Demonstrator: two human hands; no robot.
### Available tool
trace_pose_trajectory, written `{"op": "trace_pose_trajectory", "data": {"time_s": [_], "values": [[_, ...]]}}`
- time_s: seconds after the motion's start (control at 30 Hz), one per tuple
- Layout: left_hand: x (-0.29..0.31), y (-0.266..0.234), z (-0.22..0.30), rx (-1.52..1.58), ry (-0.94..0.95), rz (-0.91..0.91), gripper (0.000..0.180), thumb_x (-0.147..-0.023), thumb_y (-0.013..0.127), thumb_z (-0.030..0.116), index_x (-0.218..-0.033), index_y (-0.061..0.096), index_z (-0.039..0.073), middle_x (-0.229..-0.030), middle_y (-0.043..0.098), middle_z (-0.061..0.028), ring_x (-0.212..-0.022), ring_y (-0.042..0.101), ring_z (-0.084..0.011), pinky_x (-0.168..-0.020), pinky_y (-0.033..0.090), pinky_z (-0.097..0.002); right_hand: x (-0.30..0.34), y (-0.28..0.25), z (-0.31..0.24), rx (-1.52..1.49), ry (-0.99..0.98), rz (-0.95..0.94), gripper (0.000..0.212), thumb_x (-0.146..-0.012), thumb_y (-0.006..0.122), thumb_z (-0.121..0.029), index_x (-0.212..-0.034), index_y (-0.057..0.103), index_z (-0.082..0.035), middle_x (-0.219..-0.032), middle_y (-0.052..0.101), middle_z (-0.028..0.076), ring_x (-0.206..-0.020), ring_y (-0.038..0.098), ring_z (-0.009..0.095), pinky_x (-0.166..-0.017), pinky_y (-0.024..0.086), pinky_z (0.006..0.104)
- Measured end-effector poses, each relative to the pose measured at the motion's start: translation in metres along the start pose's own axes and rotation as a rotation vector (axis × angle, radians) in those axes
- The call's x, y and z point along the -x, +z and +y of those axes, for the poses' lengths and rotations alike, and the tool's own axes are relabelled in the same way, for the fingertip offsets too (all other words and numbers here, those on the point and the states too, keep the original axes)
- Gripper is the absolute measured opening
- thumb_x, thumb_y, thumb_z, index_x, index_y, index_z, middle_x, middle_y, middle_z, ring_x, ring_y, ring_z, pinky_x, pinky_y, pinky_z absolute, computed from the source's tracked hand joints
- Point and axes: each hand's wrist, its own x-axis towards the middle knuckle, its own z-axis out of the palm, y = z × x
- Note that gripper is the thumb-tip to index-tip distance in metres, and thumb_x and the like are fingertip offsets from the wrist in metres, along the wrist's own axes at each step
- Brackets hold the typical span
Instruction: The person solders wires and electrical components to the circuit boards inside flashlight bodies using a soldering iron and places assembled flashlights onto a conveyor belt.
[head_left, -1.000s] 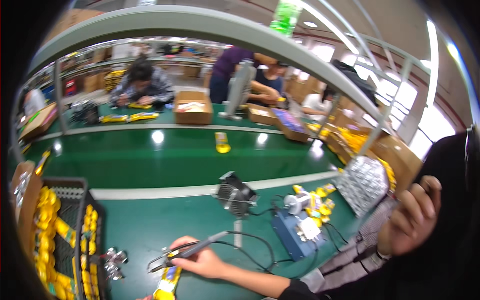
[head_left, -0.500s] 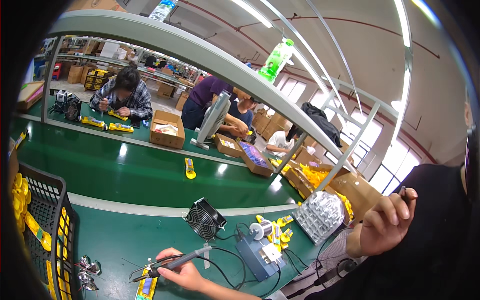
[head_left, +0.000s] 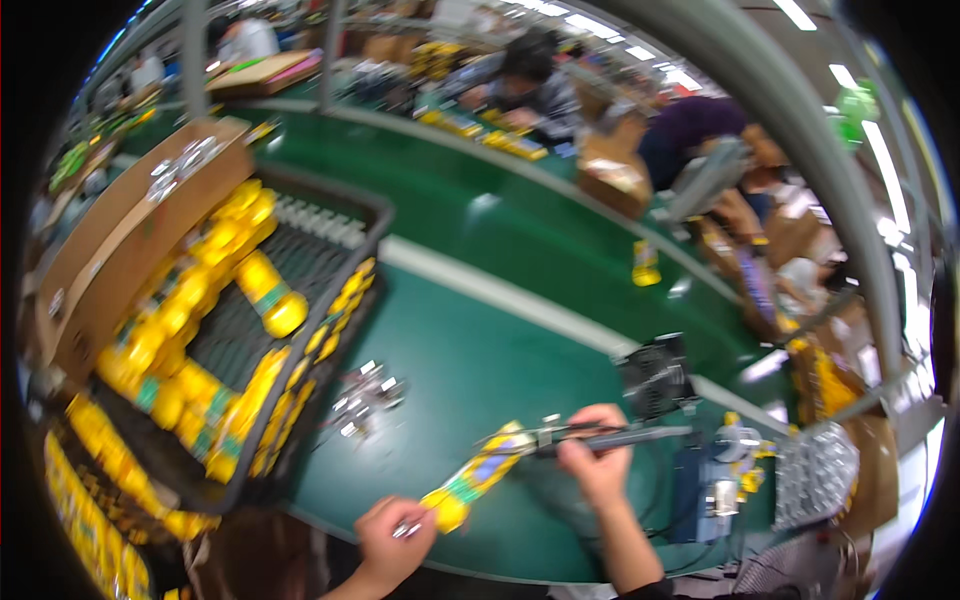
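Observation:
My right hand [head_left: 598, 455] is closed round the dark handle of a soldering iron [head_left: 640, 436]. The iron points left, its front end over the upper end of a long yellow plastic housing [head_left: 455, 510] with a green band and a blue-violet block. At the housing's lower end, my left hand [head_left: 390, 540] is closed on a small shiny silver part [head_left: 406, 528]. Its fingers are against the yellow end; motion blur hides whether they grip it too. Several loose silver parts with thin wires [head_left: 365, 398] lie on the green bench [head_left: 450, 350] beyond my left hand.
At left stands a black crate [head_left: 375, 215] of yellow housings, with a cardboard box [head_left: 90, 265] beside it. A small black fan [head_left: 655, 375], a blue-grey soldering station [head_left: 690, 490] and a bubble-like clear pack [head_left: 815, 475] are at right. Co-workers sit across the green belt [head_left: 540, 240].
The view has swung left, bringing the crate further in. My left hand now shows at the yellow housing, with a silver part. The iron stays in my right hand.

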Motion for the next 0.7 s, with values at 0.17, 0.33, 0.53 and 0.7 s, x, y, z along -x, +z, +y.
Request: {"op": "trace_pose_trajectory", "data": {"time_s": [0.17, 0.33, 0.53, 0.7], "values": [[-0.006, 0.007, 0.003, -0.084, 0.045, -0.027, 0.011, -0.065, 0.067, 0.005, -0.065, 0.056, 0.004, -0.057, 0.053, -0.0068, -0.048, 0.050, -0.0171, -0.046, 0.040, -0.0272, 0.005, 0.003, 0.015, -0.084, -0.080, -0.013, 0.034, -0.071, 0.059, -0.001, -0.095, 0.036, -0.002, -0.061, 0.053, 0.004, -0.051, 0.048, 0.007, -0.049, 0.039, 0.0189], [-0.008, 0.015, 0.007, -0.070, -0.026, 0.020, 0.009, -0.064, 0.069, 0.005, -0.066, 0.061, 0.003, -0.065, 0.051, -0.0055, -0.048, 0.049, -0.0116, -0.045, 0.039, -0.0220, 0.010, 0.001, 0.023, -0.071, -0.054, 0.006, 0.034, -0.070, 0.060, -0.003, -0.093, 0.035, -0.001, -0.057, 0.050, 0.002, -0.048, 0.043, 0.005, -0.047, 0.035, 0.0179], [-0.008, 0.016, 0.002, -0.056, -0.033, 0.004, 0.011, -0.065, 0.069, 0.006, -0.068, 0.059, 0.005, -0.066, 0.052, -0.0049, -0.048, 0.050, -0.0107, -0.043, 0.040, -0.0224, 0.007, 0.002, 0.028, -0.001, -0.009, -0.076, 0.034, -0.068, 0.061, -0.003, -0.091, 0.036, -0.003, -0.057, 0.050, -0.002, -0.048, 0.038, 0.001, -0.046, 0.029, 0.0159], [-0.011, 0.018, 0.003, -0.034, -0.121, -0.027, 0.009, -0.062, 0.069, 0.005, -0.065, 0.060, 0.002, -0.065, 0.050, -0.0043, -0.050, 0.048, -0.0081, -0.044, 0.038, -0.0202, 0.007, 0.003, 0.031, 0.011, 0.001, -0.080, 0.034, -0.067, 0.061, -0.002, -0.090, 0.036, -0.003, -0.058, 0.049, -0.003, -0.048, 0.035, 0.000, -0.046, 0.028, 0.0158]]}}
